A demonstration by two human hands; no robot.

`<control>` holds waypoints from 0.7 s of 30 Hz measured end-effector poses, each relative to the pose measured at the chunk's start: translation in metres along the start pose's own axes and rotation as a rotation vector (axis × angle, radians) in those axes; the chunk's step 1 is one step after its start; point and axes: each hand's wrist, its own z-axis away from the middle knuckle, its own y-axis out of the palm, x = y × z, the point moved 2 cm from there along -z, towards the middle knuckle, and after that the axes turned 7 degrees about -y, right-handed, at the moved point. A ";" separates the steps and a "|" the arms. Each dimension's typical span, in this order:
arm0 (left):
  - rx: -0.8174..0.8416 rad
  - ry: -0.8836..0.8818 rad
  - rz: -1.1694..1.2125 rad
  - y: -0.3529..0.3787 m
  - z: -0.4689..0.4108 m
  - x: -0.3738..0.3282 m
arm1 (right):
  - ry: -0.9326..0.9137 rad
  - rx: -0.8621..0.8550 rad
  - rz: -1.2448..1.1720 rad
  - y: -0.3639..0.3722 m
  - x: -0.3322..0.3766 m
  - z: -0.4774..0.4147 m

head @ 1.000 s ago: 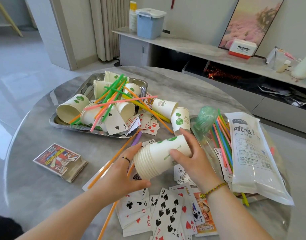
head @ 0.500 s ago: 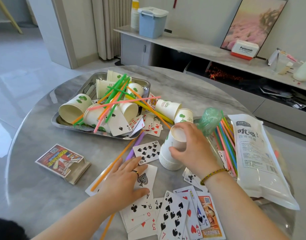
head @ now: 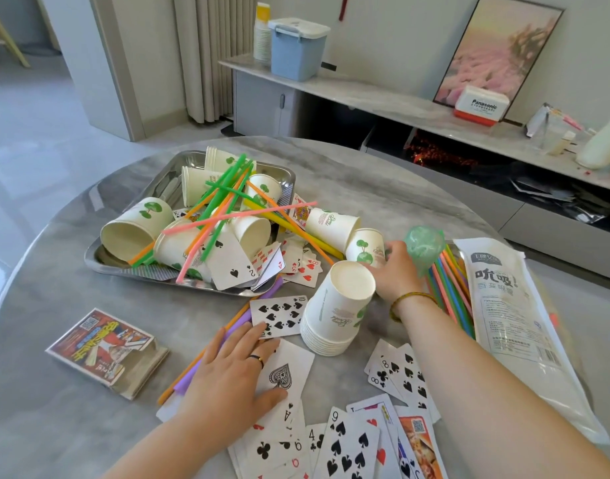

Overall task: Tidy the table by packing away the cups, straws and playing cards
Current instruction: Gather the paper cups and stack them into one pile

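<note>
The stack of cups point(head: 338, 309) is down! A second ago you had it sideways in both hands above the cards; half a second ago your right hand point(head: 398, 274) was setting it down by its top, and now it stands mouth-down on the table point(head: 365, 174) with nobody touching it, just right of the ten of spades point(head: 282, 314). Your right hand has let go and slid past it to the single cup point(head: 364, 248) lying on its side just behind the stack; your fingertips are on that cup's wall, but I cannot tell whether they have closed round it. Your left hand point(head: 232, 371) has hardly moved since half a second ago: it lies flat and relaxed, fingers straight, palm on the ace of spades point(head: 286, 371), a fingertip reaching the ten. The steel tray point(head: 106, 262) behind holds the same tangle of tipped cups, straws and cards as before. Loose straws point(head: 448, 288) lie between your right wrist and the white straw bag point(head: 503, 323), and more playing cards point(head: 348, 444) are fanned out at the near edge. The card box point(head: 103, 347) sits where it was, off to your left.
</note>
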 end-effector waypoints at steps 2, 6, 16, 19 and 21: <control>-0.029 0.014 -0.008 -0.003 -0.001 0.000 | 0.007 0.011 0.057 0.007 -0.002 -0.006; -0.097 0.091 -0.020 -0.016 -0.003 -0.004 | 0.033 -0.024 0.080 0.015 -0.004 -0.012; -0.162 0.061 0.426 -0.032 -0.008 0.004 | -0.013 -0.179 -0.089 -0.061 0.018 0.024; -0.182 0.068 0.533 -0.041 -0.001 0.001 | -0.228 -0.174 -0.293 -0.093 0.047 0.044; -0.176 0.069 0.592 -0.044 0.002 -0.004 | -0.355 -0.026 -0.208 -0.095 0.064 0.058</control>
